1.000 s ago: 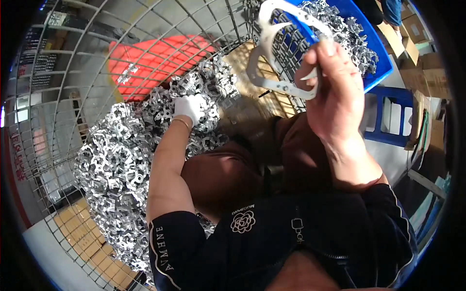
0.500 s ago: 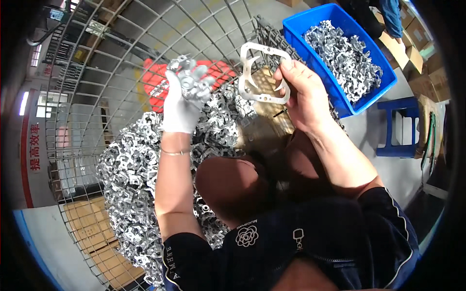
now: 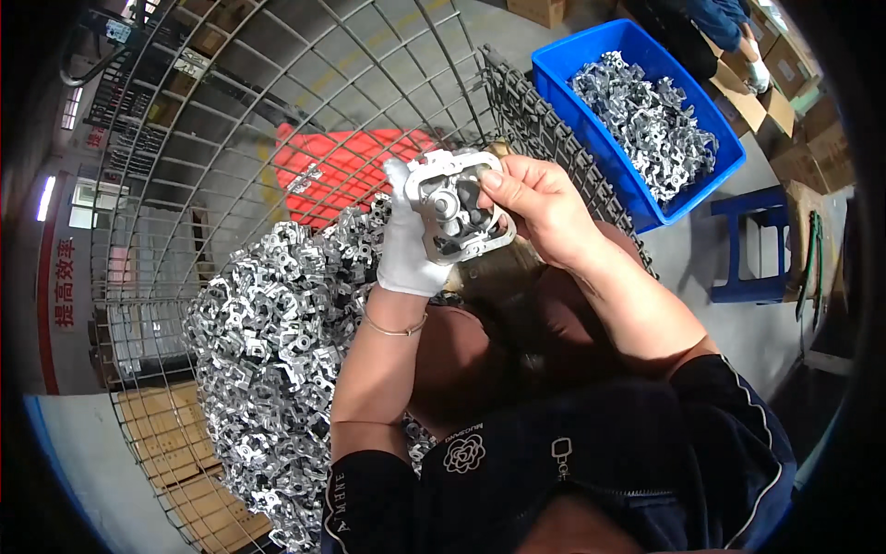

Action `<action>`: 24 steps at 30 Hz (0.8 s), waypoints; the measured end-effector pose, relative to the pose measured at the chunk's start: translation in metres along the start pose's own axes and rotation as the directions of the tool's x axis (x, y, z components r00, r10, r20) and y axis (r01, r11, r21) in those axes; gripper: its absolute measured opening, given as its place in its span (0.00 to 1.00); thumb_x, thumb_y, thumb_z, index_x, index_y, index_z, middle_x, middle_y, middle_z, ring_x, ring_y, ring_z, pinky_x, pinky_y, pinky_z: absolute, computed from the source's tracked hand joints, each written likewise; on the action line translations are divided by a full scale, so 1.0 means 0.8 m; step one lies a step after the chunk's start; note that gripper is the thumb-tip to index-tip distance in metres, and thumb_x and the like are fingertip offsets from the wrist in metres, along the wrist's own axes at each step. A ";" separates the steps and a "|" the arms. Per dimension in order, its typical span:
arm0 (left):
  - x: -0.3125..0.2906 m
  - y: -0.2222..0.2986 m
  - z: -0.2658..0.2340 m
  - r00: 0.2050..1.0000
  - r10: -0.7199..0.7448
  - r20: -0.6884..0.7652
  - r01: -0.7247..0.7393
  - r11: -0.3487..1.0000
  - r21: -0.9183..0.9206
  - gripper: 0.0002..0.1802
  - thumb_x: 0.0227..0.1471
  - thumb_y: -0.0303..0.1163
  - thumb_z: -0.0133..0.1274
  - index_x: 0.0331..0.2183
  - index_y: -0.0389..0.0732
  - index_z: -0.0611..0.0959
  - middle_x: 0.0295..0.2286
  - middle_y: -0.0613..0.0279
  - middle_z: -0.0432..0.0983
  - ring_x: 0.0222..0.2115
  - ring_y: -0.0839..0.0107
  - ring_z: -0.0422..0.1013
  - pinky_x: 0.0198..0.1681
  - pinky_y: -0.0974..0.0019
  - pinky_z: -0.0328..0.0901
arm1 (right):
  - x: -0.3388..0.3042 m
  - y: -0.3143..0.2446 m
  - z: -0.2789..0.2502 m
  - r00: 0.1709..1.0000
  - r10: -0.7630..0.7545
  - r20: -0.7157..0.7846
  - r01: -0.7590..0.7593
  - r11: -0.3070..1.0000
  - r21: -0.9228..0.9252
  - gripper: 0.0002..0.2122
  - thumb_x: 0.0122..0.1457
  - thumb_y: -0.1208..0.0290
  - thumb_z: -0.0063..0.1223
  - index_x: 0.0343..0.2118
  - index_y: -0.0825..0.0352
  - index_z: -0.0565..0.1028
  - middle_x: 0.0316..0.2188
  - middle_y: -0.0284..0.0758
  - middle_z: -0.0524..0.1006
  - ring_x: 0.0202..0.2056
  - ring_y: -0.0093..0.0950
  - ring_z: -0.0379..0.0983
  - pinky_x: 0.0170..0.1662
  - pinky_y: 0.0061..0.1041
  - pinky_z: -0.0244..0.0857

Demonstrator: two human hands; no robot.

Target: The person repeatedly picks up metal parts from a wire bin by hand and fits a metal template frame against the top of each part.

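My left hand [image 3: 406,249], in a white glove, holds a silver metal casting [image 3: 447,204] with a round boss in its middle. Over that casting lies a flat, square metal frame [image 3: 472,250] with rounded corners and inward-curving prongs. My bare right hand [image 3: 549,205] pinches the frame at its upper right edge between thumb and fingers. Both parts are together in front of me, above my knees; the gloved fingers behind them are mostly hidden. Below and left of my left arm spreads a big heap of silver metal castings [image 3: 268,342].
A wire mesh cage [image 3: 369,78] surrounds the heap. Beyond it lies red sheeting [image 3: 341,171]. At the right stand a blue bin [image 3: 646,210] filled with metal parts, a blue stool [image 3: 729,249] and cardboard boxes [image 3: 817,152]. Another person's arm [image 3: 749,51] reaches toward an open carton.
My left hand has moved right with its casting, meeting the frame. My right hand has come slightly lower and left, and the frame now lies over the casting.
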State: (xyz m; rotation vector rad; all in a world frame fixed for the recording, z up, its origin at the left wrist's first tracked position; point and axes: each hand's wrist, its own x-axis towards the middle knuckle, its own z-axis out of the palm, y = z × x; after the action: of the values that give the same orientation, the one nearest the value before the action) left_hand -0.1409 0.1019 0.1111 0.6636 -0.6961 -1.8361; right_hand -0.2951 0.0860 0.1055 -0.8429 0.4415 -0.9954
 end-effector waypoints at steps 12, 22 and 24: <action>-0.004 -0.002 0.004 0.993 0.024 -0.115 -0.026 0.999 -0.023 0.34 0.49 0.61 0.32 0.38 0.39 0.73 0.29 0.64 0.74 0.28 0.72 0.71 0.32 0.69 0.68 | 0.002 0.004 0.003 0.993 -0.005 -0.114 -0.024 0.967 -0.253 0.10 0.54 0.68 0.48 0.20 0.67 0.71 0.17 0.24 0.68 0.20 0.12 0.58 0.23 0.13 0.52; 0.000 -0.018 -0.030 0.986 0.057 -0.156 -0.059 0.998 -0.010 0.32 0.43 0.56 0.47 0.44 0.41 0.68 0.34 0.60 0.71 0.33 0.64 0.70 0.36 0.58 0.67 | 0.017 0.014 -0.005 0.977 0.010 -0.215 -0.080 0.944 -0.321 0.09 0.53 0.69 0.50 0.20 0.68 0.72 0.15 0.24 0.68 0.17 0.11 0.56 0.19 0.14 0.50; 0.006 -0.019 -0.039 0.991 0.008 -0.131 -0.019 0.997 -0.081 0.31 0.44 0.55 0.46 0.43 0.41 0.69 0.34 0.60 0.71 0.32 0.63 0.70 0.35 0.58 0.67 | 0.015 0.013 -0.007 0.978 0.006 -0.211 -0.074 0.947 -0.313 0.09 0.53 0.69 0.49 0.20 0.68 0.72 0.15 0.25 0.69 0.18 0.12 0.58 0.20 0.14 0.52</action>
State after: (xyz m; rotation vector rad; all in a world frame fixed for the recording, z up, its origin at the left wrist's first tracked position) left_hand -0.1298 0.0969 0.0782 0.7161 -0.5346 -1.7810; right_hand -0.2870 0.0760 0.0943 -1.0190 0.8124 -0.9922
